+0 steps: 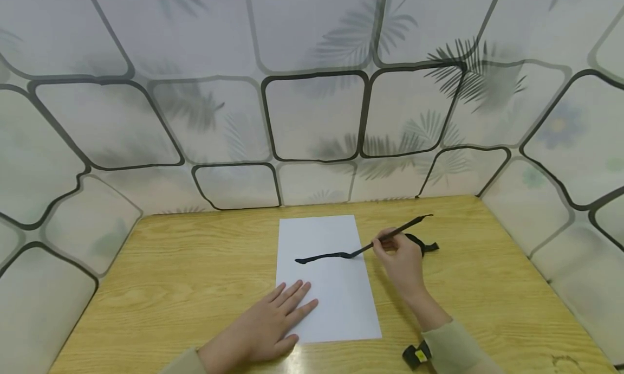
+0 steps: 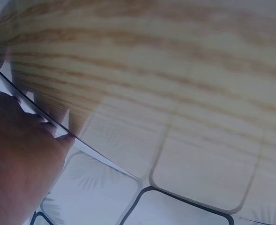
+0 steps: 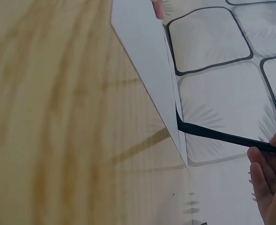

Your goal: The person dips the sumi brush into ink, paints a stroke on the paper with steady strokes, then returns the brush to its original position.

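Observation:
A sheet of white paper (image 1: 336,309) lies on the wooden table in the head view. My left hand (image 1: 270,322) rests on its lower left part with the fingers spread; the left wrist view shows that hand (image 2: 27,150) at the paper's edge. Between thumb and fingers, my right hand (image 1: 403,265) pinches a dark writing brush (image 1: 410,223). The brush slants down to the left, its tip touching the paper at the right end of a black, nearly level stroke (image 1: 322,257). In the right wrist view the brush (image 3: 217,134) meets the sheet, fingertips around its shaft.
Partly hidden behind my right hand is a round black object (image 1: 431,247) with a short projection. A small black object with a yellow patch (image 1: 415,356) sits by the right sleeve. Patterned fabric walls (image 1: 317,119) enclose the table (image 1: 161,287) at the back and sides.

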Demonstrator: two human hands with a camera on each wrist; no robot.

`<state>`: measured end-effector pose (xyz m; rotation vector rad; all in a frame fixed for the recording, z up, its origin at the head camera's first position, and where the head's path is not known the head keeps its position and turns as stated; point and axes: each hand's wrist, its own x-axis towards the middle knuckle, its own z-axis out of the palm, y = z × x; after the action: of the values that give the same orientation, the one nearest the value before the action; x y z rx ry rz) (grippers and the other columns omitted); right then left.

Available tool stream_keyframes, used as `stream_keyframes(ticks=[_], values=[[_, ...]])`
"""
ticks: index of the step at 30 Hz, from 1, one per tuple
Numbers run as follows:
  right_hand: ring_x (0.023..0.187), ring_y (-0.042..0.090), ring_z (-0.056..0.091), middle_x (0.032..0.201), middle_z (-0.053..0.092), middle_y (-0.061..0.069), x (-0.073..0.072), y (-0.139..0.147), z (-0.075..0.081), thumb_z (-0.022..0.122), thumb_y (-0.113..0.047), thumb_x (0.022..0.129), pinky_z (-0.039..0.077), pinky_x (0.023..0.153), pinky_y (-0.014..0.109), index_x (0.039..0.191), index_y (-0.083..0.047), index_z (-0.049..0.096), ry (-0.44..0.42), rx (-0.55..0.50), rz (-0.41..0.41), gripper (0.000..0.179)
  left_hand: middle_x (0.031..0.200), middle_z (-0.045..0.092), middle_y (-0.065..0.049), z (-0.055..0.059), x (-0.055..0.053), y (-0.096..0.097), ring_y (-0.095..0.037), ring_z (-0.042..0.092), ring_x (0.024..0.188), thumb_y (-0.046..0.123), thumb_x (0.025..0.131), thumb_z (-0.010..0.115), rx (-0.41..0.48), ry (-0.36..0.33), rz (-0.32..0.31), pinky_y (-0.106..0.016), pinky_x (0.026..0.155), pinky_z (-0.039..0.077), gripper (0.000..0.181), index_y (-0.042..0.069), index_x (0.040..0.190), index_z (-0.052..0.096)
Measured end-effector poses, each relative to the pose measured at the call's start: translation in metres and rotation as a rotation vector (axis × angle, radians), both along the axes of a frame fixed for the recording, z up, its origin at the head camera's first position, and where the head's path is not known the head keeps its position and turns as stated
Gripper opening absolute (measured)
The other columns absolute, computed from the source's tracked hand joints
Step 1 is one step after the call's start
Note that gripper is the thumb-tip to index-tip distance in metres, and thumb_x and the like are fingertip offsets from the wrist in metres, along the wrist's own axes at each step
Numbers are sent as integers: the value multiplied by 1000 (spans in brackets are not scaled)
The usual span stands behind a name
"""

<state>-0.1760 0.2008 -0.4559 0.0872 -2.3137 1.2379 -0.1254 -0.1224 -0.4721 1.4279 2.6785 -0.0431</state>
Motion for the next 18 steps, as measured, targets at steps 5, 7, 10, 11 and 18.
stream_keyframes(ticks=[5,7,10,11,18], values=[[76,11,73,88,78,12,0,1,-1,76,2,92,57,69,12,96,1,75,1,-10,3,5,179,19,-10,1,0,1,-27,24,165,49,112,36,-12,-23,16,-50,131,31,66,22,171,25],[76,10,73,88,78,13,0,1,-1,75,2,92,57,70,12,96,1,75,5,-14,8,4,179,18,-9,1,1,1,-27,23,166,49,112,35,-12,-34,22,-50,132,30,66,23,171,24],[76,9,73,88,78,13,0,1,-2,75,1,92,58,70,13,96,3,74,17,-10,13,4,179,19,-10,1,1,1,-28,24,165,48,112,36,-5,-25,16,-51,131,31,65,22,171,25],[75,8,73,88,78,13,0,1,-2,75,1,92,57,69,13,96,3,74,17,-10,12,5,179,20,-10,0,2,1,-28,25,165,48,112,36,-2,-13,10,-50,131,32,65,22,170,26],[75,2,70,87,78,13,-2,2,-3,75,4,91,56,69,10,96,-1,75,40,-11,13,7,176,27,-13,-1,2,-1,-29,31,163,46,112,39,13,74,-22,-49,128,36,64,19,169,31]])
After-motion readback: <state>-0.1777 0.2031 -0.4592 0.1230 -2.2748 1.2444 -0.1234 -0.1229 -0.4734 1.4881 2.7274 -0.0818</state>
